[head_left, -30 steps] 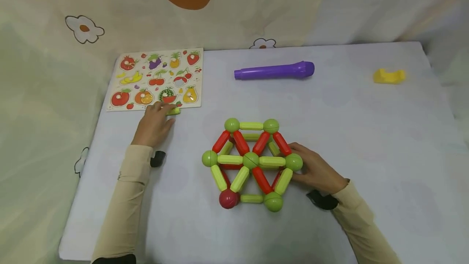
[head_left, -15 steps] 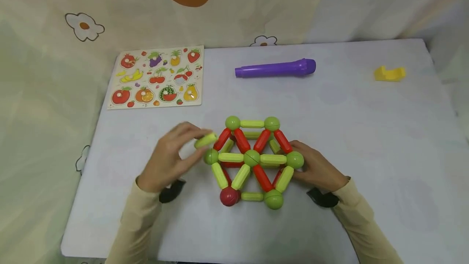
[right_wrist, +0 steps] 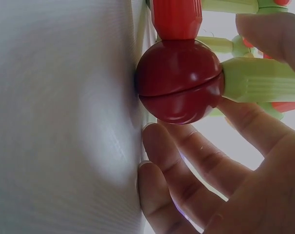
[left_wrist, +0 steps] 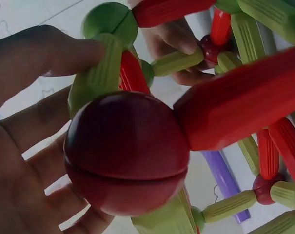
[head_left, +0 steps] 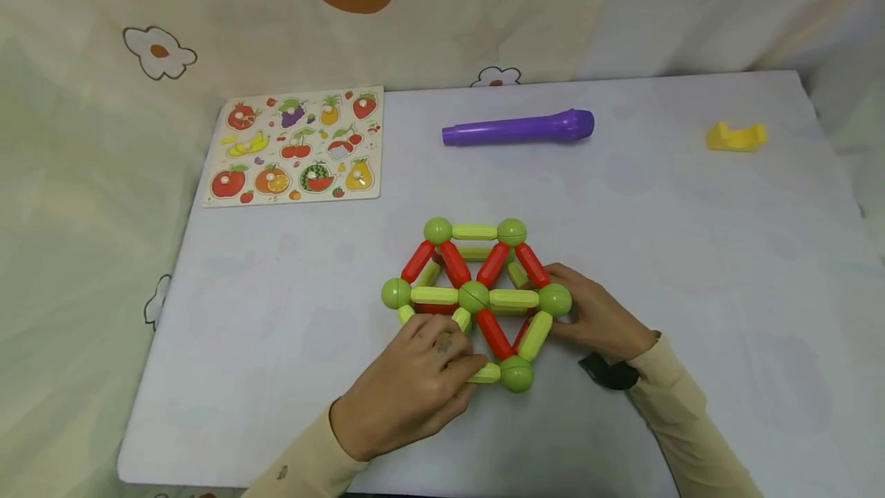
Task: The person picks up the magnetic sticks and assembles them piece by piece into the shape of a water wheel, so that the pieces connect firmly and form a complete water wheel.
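Observation:
A construction of magnetic sticks and balls stands on the table, with green balls (head_left: 473, 297), red sticks (head_left: 494, 336) and yellow-green sticks. At its near left side my left hand (head_left: 415, 383) pinches a yellow-green magnetic stick (left_wrist: 96, 80). One end of that stick is at a dark red ball (left_wrist: 127, 153), the other by a green ball (left_wrist: 110, 23). In the head view the hand hides the red ball. My right hand (head_left: 598, 313) holds the construction's right side, thumb and fingers around a yellow-green stick (right_wrist: 264, 79) joined to a lower red ball (right_wrist: 179, 80).
At the back left lies a fruit puzzle board (head_left: 293, 146). A purple toy microphone (head_left: 518, 129) lies at the back middle, and a yellow block (head_left: 736, 138) at the back right. Patterned cloth (head_left: 442, 29) hangs behind the table.
My left hand picked up the loose yellow-green stick by the puzzle board and brought it right and nearer, to the construction's near side. My right hand stays at the right side.

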`<state>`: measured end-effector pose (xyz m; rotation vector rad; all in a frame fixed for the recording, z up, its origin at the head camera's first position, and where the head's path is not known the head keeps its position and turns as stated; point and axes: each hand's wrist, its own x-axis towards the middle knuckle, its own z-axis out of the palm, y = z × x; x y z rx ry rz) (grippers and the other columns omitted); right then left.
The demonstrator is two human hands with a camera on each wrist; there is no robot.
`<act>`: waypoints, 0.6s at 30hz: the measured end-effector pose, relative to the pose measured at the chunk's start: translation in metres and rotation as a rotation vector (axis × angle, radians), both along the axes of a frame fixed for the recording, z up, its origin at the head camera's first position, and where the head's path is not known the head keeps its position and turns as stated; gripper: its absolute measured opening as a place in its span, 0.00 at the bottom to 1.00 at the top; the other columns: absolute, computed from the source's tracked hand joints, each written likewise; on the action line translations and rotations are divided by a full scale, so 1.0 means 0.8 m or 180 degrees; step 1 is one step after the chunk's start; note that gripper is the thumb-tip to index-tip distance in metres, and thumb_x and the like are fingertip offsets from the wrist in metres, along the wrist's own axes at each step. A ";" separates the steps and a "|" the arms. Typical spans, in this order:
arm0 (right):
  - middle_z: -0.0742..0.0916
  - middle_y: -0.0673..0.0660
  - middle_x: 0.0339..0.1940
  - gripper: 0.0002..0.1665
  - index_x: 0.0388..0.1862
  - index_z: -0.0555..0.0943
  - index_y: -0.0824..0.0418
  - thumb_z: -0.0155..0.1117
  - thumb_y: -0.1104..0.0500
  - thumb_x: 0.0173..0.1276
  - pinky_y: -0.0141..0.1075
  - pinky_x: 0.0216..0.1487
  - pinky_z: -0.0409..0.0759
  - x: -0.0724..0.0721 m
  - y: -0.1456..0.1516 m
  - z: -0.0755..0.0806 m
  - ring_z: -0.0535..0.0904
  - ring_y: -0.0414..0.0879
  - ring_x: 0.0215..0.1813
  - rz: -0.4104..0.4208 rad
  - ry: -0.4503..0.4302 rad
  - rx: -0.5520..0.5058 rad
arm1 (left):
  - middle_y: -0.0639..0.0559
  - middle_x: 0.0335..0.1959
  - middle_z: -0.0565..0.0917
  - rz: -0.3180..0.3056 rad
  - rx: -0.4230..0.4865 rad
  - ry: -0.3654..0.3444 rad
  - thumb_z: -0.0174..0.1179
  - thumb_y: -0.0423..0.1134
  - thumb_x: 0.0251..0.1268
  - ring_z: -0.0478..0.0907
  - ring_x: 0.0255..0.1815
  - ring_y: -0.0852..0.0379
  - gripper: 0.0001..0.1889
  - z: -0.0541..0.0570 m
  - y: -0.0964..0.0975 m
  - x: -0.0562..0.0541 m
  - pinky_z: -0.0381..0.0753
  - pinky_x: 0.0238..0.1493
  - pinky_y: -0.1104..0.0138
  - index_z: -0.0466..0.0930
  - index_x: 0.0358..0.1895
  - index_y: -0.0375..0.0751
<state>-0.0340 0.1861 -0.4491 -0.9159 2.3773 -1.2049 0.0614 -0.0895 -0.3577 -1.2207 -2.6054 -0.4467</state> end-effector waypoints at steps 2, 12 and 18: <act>0.79 0.43 0.53 0.33 0.60 0.72 0.57 0.74 0.61 0.55 0.37 0.55 0.76 0.000 0.000 0.001 0.74 0.37 0.53 -0.0003 -0.0008 0.0011 | 0.58 0.32 0.77 0.0008 -0.0002 0.0003 0.68 0.41 0.51 0.73 0.46 0.54 0.10 -0.001 0.000 0.000 0.70 0.50 0.62 0.85 0.39 0.48; 0.79 0.43 0.52 0.33 0.59 0.72 0.57 0.74 0.62 0.54 0.37 0.53 0.77 0.000 0.000 0.001 0.75 0.37 0.52 -0.0058 -0.0017 0.0039 | 0.61 0.31 0.82 -0.0009 0.0113 0.0407 0.63 0.46 0.63 0.74 0.43 0.56 0.10 -0.012 -0.005 -0.002 0.72 0.46 0.65 0.85 0.43 0.49; 0.80 0.42 0.50 0.32 0.58 0.73 0.56 0.74 0.62 0.55 0.36 0.53 0.76 0.000 -0.001 0.000 0.76 0.37 0.51 -0.0042 -0.0094 -0.0022 | 0.61 0.32 0.86 -0.0105 0.0176 0.0608 0.57 0.48 0.69 0.76 0.39 0.59 0.12 -0.016 -0.007 -0.004 0.74 0.45 0.66 0.86 0.41 0.47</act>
